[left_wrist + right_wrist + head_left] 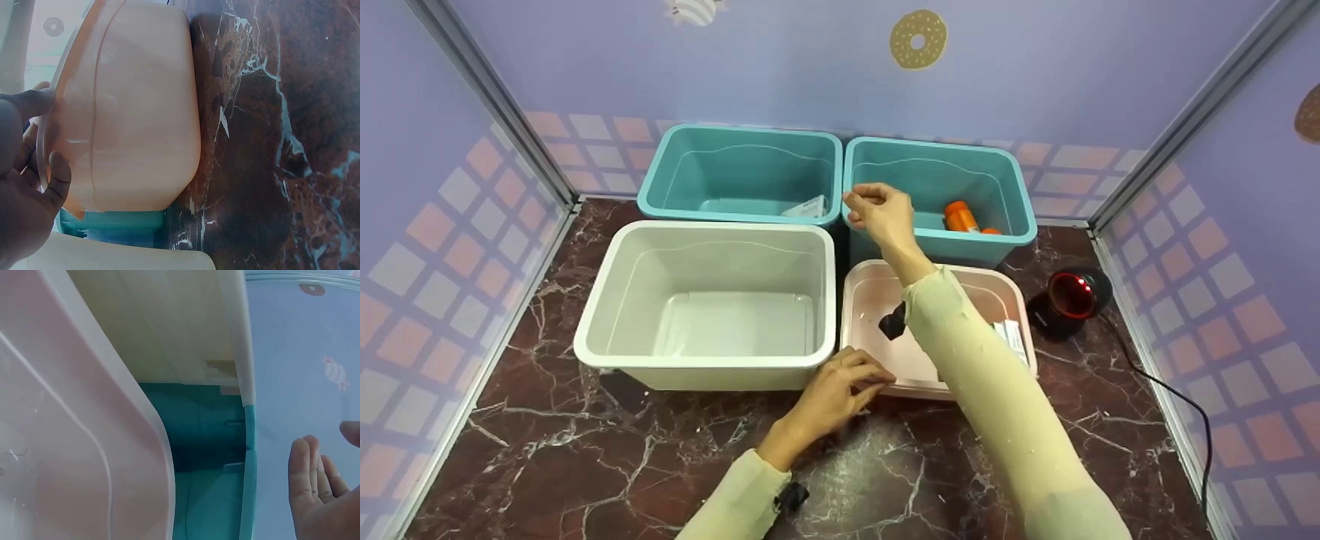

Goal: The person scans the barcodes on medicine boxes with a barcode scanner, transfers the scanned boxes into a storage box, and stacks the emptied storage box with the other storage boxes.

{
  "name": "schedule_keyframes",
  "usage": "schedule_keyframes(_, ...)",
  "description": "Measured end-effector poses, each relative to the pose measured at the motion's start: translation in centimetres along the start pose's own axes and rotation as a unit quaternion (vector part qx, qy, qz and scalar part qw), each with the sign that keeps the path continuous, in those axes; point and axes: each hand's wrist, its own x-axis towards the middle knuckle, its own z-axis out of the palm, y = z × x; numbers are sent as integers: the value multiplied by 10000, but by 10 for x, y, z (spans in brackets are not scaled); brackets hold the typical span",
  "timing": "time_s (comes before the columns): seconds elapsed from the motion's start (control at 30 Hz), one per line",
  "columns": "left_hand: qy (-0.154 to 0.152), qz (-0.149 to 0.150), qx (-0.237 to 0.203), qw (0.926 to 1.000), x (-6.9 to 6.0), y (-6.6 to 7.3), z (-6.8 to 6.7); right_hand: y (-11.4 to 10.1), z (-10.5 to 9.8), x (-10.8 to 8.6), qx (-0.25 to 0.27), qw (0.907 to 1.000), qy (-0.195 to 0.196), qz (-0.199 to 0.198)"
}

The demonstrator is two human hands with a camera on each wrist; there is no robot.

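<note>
My left hand (834,388) is at the front left corner of the pink bin (865,384). In the left wrist view its fingers and thumb (60,175) grip the bin's rim from both sides. My right hand (887,216) hovers over the left edge of the right teal bin (1020,196); the right wrist view shows its fingers (300,469) loosely extended, thumb apart, with nothing held. Inside that teal bin lie an orange bottle (958,216) and another orange item (991,231). White packets (1011,337) lie in the pink bin, partly hidden behind my right forearm.
A large white bin (705,361) stands left of the pink one. Behind it, the left teal bin (739,135) holds a white box (808,207). At the right stands a black device (1065,304) with a red glow and a cable (1174,391). Panels enclose the marbled table (585,450).
</note>
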Motion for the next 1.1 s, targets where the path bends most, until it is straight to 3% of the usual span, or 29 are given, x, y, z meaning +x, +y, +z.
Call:
schedule_keyframes(0.27, 69, 112, 6, 9999, 0, -1, 0, 3, -9, -6, 144, 9998, -116, 95)
schedule_keyframes(0.8, -104, -189, 0, 9998, 1, 2, -1, 4, -33, -25, 144, 9993, -319, -120)
schedule_keyframes(1.1, 6, -133, 64, 9999, 0, 3, 0, 7, -47, -37, 162, 9984, -471, -282)
